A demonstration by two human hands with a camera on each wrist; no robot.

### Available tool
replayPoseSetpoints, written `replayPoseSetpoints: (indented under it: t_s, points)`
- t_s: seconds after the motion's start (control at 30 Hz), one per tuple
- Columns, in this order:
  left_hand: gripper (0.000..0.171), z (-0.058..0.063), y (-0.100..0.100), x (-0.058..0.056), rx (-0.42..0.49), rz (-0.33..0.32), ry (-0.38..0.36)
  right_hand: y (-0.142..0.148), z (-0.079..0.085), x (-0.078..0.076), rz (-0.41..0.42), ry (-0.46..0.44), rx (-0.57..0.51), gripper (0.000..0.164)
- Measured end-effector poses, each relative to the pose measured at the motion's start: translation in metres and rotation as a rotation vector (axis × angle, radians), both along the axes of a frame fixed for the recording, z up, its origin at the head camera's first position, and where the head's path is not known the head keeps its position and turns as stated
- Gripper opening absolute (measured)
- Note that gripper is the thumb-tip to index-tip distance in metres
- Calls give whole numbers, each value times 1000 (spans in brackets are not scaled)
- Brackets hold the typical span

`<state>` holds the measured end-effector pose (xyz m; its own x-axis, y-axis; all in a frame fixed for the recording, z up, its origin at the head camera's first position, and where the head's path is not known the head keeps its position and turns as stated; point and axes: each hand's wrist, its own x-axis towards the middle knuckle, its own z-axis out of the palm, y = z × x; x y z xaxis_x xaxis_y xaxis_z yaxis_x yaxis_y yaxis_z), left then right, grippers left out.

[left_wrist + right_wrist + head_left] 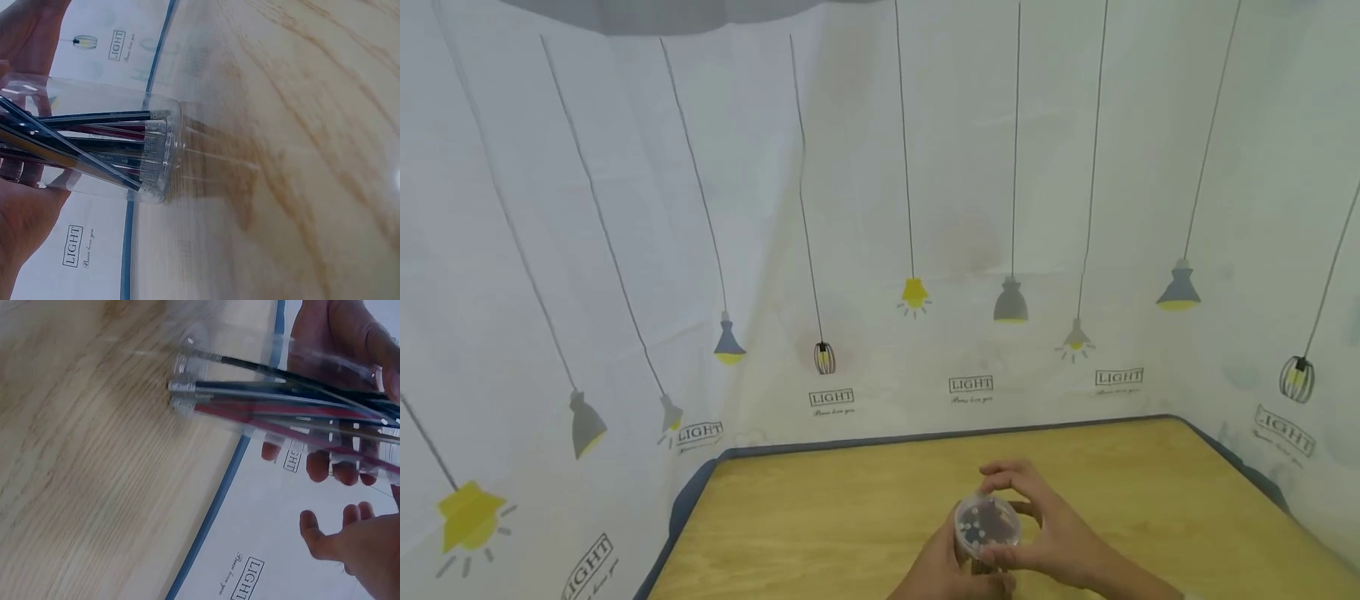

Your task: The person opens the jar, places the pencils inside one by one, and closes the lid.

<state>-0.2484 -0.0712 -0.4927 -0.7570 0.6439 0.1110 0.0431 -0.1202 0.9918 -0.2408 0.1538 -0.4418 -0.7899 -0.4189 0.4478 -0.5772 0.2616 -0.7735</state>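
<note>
A clear plastic jar stands upright, with several dark, red and orange pencils inside. Its round clear lid is on top, and white spots show through it. My left hand grips the jar around its side, with its fingers seen through the plastic in the right wrist view. My right hand holds the lid by the rim, thumb on the near side and index finger at the far side. In the right wrist view the lid is out of frame, while part of the right hand shows at lower right.
Beneath the jar lies a wood-grain table with a blue-grey edge. White cloth walls printed with hanging lamps and the word LIGHT surround it at the back and both sides. A grey shape hangs along the top.
</note>
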Motion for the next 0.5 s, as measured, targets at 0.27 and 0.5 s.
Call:
replayPoseSetpoints:
  t_s: [0.27,0.5]
  points:
    - [82,-2,0,-4,-16,-15,42,8,-1,-13,221,40,-37,60]
    - [78,-3,-1,-2,-2,-1,-9,7,0,-4,161,-34,30,77]
